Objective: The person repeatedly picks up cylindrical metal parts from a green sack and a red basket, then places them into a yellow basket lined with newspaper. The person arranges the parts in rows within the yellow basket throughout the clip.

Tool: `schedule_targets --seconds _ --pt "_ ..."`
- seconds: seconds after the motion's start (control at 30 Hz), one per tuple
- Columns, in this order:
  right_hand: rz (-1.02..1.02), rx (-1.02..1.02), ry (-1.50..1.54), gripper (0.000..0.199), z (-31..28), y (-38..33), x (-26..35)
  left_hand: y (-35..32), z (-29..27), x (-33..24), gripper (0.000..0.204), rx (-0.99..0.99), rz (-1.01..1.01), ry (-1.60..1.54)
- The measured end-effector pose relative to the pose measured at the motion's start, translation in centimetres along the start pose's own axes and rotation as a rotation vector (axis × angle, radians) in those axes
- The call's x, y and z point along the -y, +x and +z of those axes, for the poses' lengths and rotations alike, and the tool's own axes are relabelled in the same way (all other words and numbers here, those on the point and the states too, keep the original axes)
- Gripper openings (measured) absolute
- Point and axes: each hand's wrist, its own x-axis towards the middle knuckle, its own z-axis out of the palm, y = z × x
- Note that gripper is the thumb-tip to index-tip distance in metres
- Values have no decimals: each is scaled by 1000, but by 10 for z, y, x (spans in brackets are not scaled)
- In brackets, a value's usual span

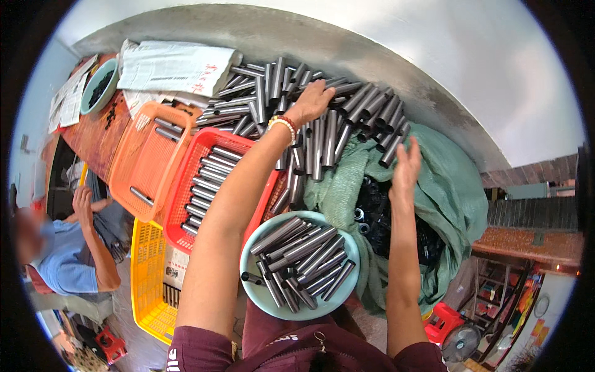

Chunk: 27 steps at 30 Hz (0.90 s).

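Where smooth grey metal tubes [310, 118] are heaped on the table, the left hand [312, 102] is laid spread upon them; the right hand [406, 168] is held open above green mesh sacking [458, 192]. More tubes are held in a pale round bowl [251, 282], beside red [180, 204] and orange [133, 161] slotted baskets.

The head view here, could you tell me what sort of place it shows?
Probably a small workshop for sorting metal parts: a big pile of grey metal tubes covers the bench, more fill a pale round bowl and a red crate, and a green sack holds black rings.
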Motion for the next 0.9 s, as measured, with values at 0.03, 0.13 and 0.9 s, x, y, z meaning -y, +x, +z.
schedule_targets --seconds 0.03,0.13,0.9 --pt "-62 -27 20 48 0 -12 12 -10 1 13 63 -179 106 52" --pt "-226 -41 112 38 5 -50 42 -71 -12 31 42 -503 324 12" --pt "-1161 2192 -797 30 313 -589 -10 -821 187 303 41 -2317 -1159 -1766"
